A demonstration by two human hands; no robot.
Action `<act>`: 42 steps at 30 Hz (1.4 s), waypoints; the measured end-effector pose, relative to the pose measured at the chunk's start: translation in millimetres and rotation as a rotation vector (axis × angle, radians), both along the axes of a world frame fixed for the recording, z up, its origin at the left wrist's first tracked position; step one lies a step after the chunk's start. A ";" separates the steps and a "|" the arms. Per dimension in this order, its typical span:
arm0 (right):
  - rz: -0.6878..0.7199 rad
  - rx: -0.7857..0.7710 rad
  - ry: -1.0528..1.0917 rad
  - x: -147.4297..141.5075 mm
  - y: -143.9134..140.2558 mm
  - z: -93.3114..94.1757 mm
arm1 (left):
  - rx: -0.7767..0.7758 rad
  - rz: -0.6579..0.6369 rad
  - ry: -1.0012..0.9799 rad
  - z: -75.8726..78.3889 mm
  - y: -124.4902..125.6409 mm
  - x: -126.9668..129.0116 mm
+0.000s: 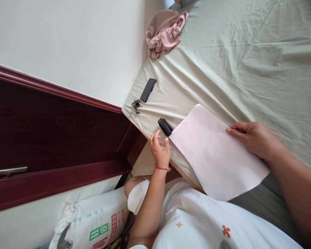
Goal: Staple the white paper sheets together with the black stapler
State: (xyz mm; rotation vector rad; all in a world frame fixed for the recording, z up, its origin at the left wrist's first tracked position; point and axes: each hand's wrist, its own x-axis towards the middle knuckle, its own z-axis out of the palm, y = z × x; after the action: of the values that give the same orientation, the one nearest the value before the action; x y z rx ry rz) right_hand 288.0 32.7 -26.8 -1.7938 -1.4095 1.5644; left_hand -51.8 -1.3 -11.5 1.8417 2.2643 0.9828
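A blank sheet of white paper (220, 152) is pinched at its right edge between the thumb and fingers of my right hand (256, 140). The far left corner of the sheet meets a small black stapler (165, 127) lying on the bed; whether the corner sits between its jaws I cannot tell. Just in front of the stapler is my left hand (160, 149), its fingers apart and curved, holding nothing. A ring and a red cord bracelet are on that hand and wrist.
Pale green sheet (248, 69) covers the bed, wrinkled. Toward the wall lie a black oblong case (148, 90) and a bunch of keys (137, 103). Crumpled pink cloth (166, 33) lies farther back. A dark red door (54, 128) and a printed white sack (95, 218) are at left.
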 end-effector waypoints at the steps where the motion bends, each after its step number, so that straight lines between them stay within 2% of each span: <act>1: -0.006 0.001 -0.001 0.2 -0.1 0.3 | 0.023 -0.070 0.064 0.9 0.4 -0.1; 4: -0.016 0.004 0.010 0.8 -0.6 -0.3 | 0.025 -0.250 0.179 0.1 3.8 0.4; 6: -0.023 0.011 0.020 1.1 -0.9 -1.6 | -0.004 -0.293 0.183 -1.9 6.5 0.3; 16: -0.049 0.033 0.029 0.2 -1.7 0.0 | -0.019 -0.302 0.139 -2.1 9.4 -6.8; 26: -0.034 0.013 -0.015 -0.2 -1.3 1.7 | 0.007 -0.351 0.265 -23.5 1.8 -13.1; 31: -0.038 0.035 0.002 0.0 -1.7 -2.0 | 0.012 -0.330 0.270 -20.9 3.1 -9.9; 36: -0.044 0.085 -0.019 -1.6 -1.1 4.9 | 0.047 -0.272 0.215 -18.9 5.1 -2.0; 42: -0.189 0.210 -0.156 1.0 -1.3 11.8 | 0.048 -0.267 0.146 -19.4 3.8 -1.7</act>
State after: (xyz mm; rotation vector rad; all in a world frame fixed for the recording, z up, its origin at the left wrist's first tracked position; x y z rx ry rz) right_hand 289.0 31.4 -14.9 -1.8910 -1.3699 1.1601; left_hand -53.5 2.5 -30.9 2.2307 2.0083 0.8924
